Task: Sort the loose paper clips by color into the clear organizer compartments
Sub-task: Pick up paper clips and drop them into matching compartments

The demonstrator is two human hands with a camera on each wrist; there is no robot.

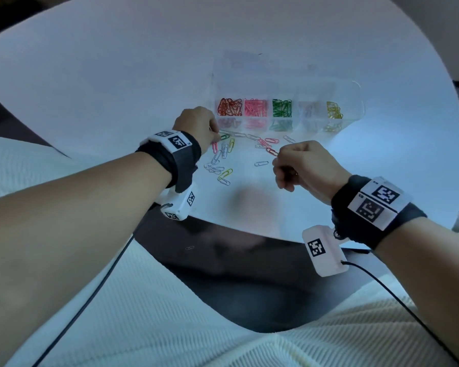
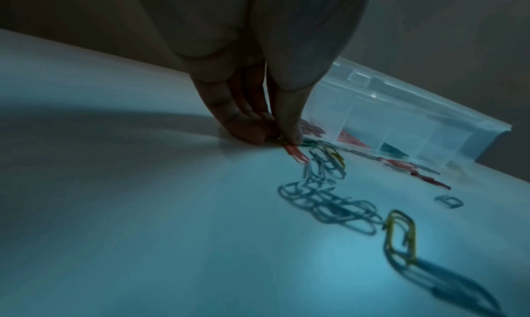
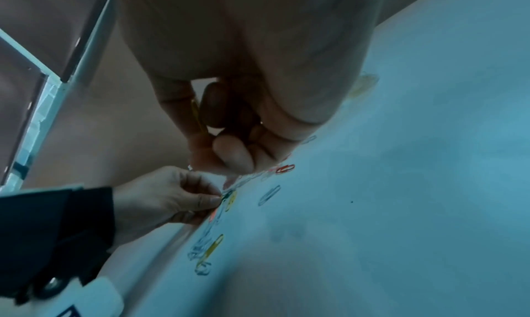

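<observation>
no readable text or labels

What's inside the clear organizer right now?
The clear organizer holds sorted clips: red, pink, green, pale ones and yellow, one colour per compartment. The far row looks empty, though glare blurs it.

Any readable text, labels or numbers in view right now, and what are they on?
No readable words or numbers.
Left hand wristband tags: black-and-white square marker patterns, not letters.
Right hand wristband tags: the same kind of patterns; tiny corner marks are too small to read.
Right wrist camera: one marker pattern, no text.
Clear organizer: no label visible.
</observation>
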